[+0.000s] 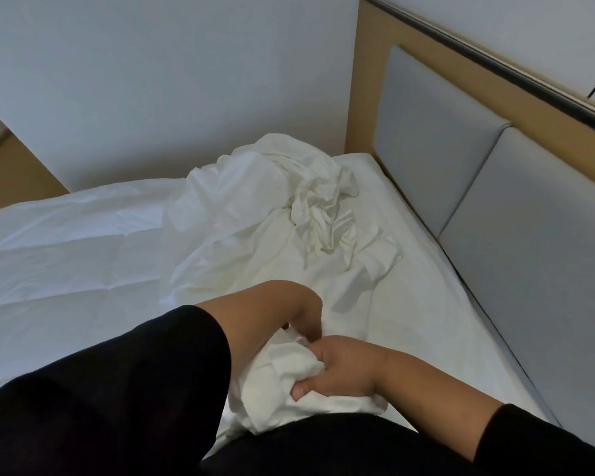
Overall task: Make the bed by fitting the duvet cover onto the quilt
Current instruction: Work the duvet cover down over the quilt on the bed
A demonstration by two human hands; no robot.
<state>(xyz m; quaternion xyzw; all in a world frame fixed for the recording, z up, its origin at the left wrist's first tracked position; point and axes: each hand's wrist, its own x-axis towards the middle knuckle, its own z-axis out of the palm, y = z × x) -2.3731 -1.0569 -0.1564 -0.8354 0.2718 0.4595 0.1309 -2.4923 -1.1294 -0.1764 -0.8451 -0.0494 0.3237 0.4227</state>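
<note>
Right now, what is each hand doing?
Left hand: fingers curled down into the bunched duvet cover, gripping it.
Right hand: gripping the same bunch, thumb pinching the fabric.

The duvet cover [289,214] was seen as thin, creased, matt white cloth. The headboard [364,108] was framed in smooth pale wood, its panels [529,242] padded in matt grey.
</note>
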